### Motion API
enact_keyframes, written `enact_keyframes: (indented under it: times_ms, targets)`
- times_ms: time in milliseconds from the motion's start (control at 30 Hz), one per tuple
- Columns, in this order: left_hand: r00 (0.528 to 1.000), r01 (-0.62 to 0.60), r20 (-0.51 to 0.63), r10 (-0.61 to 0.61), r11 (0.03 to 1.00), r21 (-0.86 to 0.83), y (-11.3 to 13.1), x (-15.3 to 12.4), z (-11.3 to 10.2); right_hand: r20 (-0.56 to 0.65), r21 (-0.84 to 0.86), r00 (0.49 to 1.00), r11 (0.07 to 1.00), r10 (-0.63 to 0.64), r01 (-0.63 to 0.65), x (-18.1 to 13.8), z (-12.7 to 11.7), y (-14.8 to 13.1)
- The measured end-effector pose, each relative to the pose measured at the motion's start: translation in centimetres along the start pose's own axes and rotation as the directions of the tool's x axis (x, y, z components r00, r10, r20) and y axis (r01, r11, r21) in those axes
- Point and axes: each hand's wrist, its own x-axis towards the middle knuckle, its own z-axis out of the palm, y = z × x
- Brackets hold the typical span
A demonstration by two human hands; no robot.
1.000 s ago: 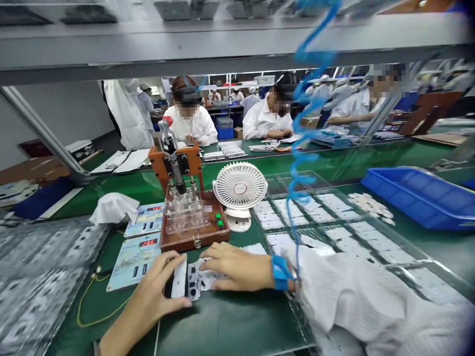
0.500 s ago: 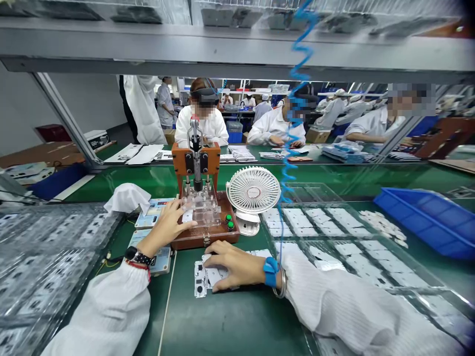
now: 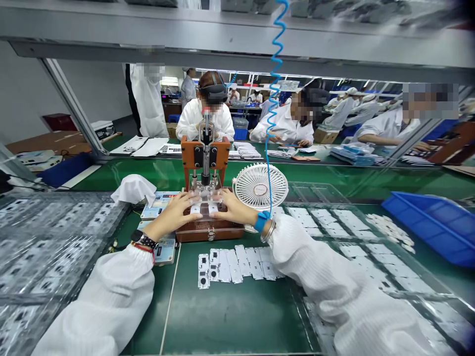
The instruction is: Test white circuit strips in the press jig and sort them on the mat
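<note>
A hand press [image 3: 205, 158] with an orange back plate stands ahead of me on a brown wooden base [image 3: 211, 233]. My left hand [image 3: 177, 212] rests on the left of its clear fixture, thumb and fingers spread. From the other side my right hand [image 3: 234, 208] reaches over the fixture, thumb apart from its stretched fingers. Two small white pieces show between the thumbs, a left piece [image 3: 195, 208] and a right piece [image 3: 213, 207]. Fingertips partly cover the fixture, and I cannot see a firm grip. Nearer me lies a row of thin white plates [image 3: 233, 264], some with black parts.
A white fan [image 3: 260, 186] stands right of the press. Clear trays of white plates [image 3: 365, 262] cover the right side; more plastic trays [image 3: 40, 267] lie left. A blue bin [image 3: 432, 227] sits far right. A blue coiled cord [image 3: 273, 84] hangs to my right wrist. Co-workers sit opposite.
My right hand has left the row of plates and moved up to the fixture. My left hand stays at the fixture's left. The view has shifted slightly.
</note>
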Motion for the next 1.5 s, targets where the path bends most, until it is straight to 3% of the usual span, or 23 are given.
enact_keyframes:
  times_ms: [267,467,700,867,967,1100,1167,1233,1300,1400,1500]
  targets:
    - [0.998,-0.045,0.033,0.049,0.993,-0.113,-0.5,-0.2,-0.6,0.034,0.11,0.999,0.993,0.028,-0.032,0.2,-0.7,0.3]
    - [0.996,-0.085,0.036,0.084,0.996,0.018,-0.7,0.0,-0.9,0.116,0.148,0.992,0.987,0.043,-0.06,0.7,-1.2,0.3]
    - [0.989,-0.14,-0.019,0.147,0.97,0.199,-0.7,-0.1,-0.8,0.057,0.184,0.997,0.981,0.056,-0.066,0.2,-0.6,0.5]
    - [0.989,-0.141,-0.013,0.145,0.977,0.163,-0.7,0.1,-0.6,-0.009,0.22,0.999,0.974,0.051,-0.048,-0.1,-0.6,0.2]
    - [0.997,-0.07,0.029,0.069,0.996,0.051,-0.6,0.1,-0.5,-0.002,0.29,0.995,0.953,0.098,-0.093,-0.3,-2.4,-0.6]
    - [0.997,0.02,0.081,-0.018,0.999,-0.031,-0.3,-0.2,-0.5,0.25,0.339,0.967,0.931,0.047,-0.133,-0.9,-7.4,-2.5]
    - [0.994,0.026,0.106,-0.023,0.999,-0.026,0.0,-0.3,-0.5,0.29,0.341,0.957,0.935,-0.004,-0.099,-0.9,-10.1,-3.5]
    - [0.992,0.025,0.126,-0.023,1.0,-0.008,0.4,-0.4,-0.6,0.166,0.397,0.986,0.916,-0.004,-0.063,-0.3,-12.3,-4.3]
    - [0.991,0.048,0.123,-0.05,0.999,0.022,0.7,-0.2,-0.8,-0.063,0.507,0.997,0.862,0.05,-0.011,1.1,-13.7,-4.9]
    - [0.994,0.052,0.099,-0.055,0.998,0.026,0.9,0.4,-1.4,-0.361,0.613,0.915,0.785,0.178,0.089,4.7,-14.6,-5.0]
    - [0.991,0.035,0.134,-0.029,0.999,-0.042,0.5,1.5,-2.0,-0.491,0.602,0.834,0.79,0.25,0.117,8.9,-14.7,-5.0]
